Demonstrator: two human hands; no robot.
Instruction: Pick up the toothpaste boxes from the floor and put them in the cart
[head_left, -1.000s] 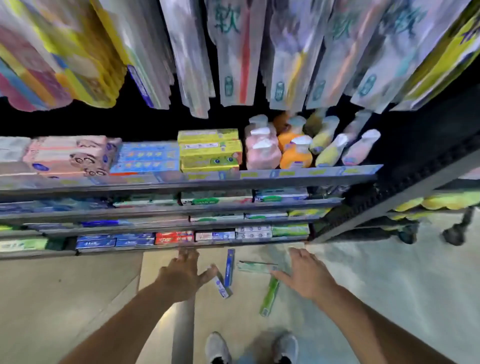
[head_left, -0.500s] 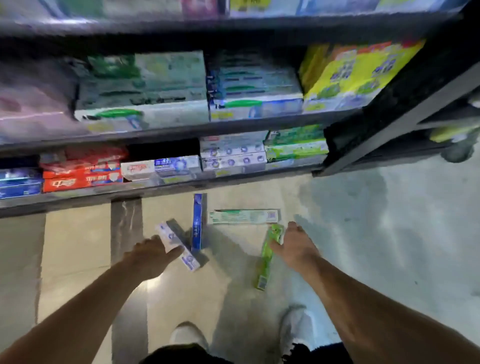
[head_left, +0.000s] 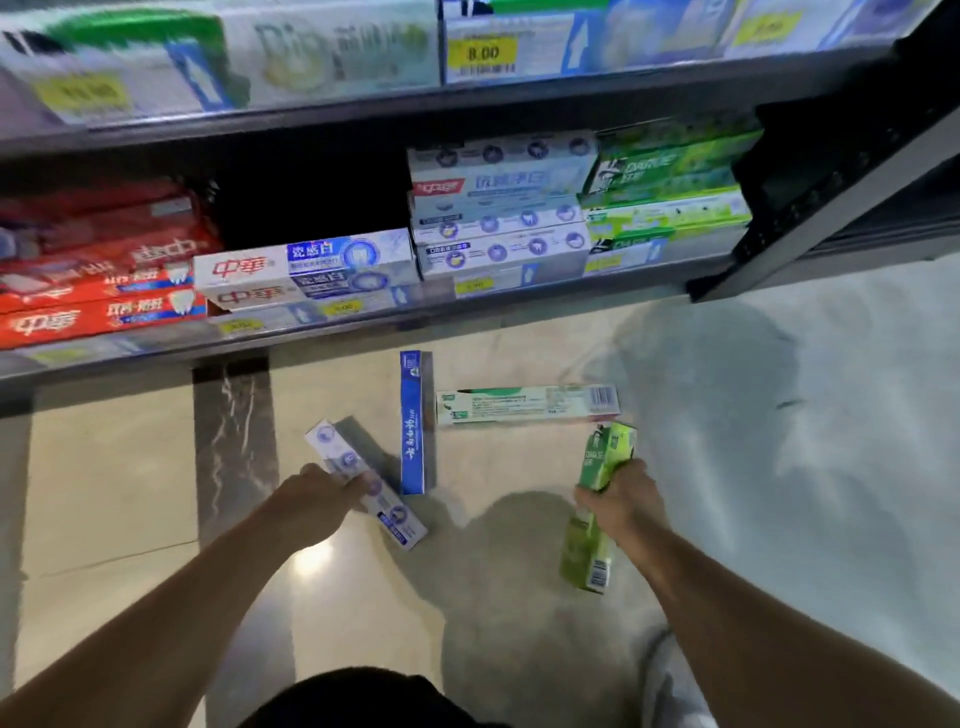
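Fingers: right hand (head_left: 626, 501) grips green DARLIE box (head_left: 597, 499) | left hand (head_left: 317, 491) grips white box (head_left: 363, 480)

Open floor (head_left: 779, 467) at 3 o'clock and 9 o'clock of the boxes; bottom shelf edge (head_left: 363, 332) overhangs at 12 o'clock; blue box (head_left: 413, 426) and white-green box (head_left: 524, 405) lie between both hands; shelf upright (head_left: 831, 208) blocks at 2 o'clock.

Dark metal shelving (head_left: 467, 306) holds stacked boxes: red ones (head_left: 98, 291) at left, white-and-blue ones (head_left: 498, 208) in the middle, green ones (head_left: 670, 187) at right; yellow price tags (head_left: 482, 53) line the edges; glossy beige floor (head_left: 104, 493) below.
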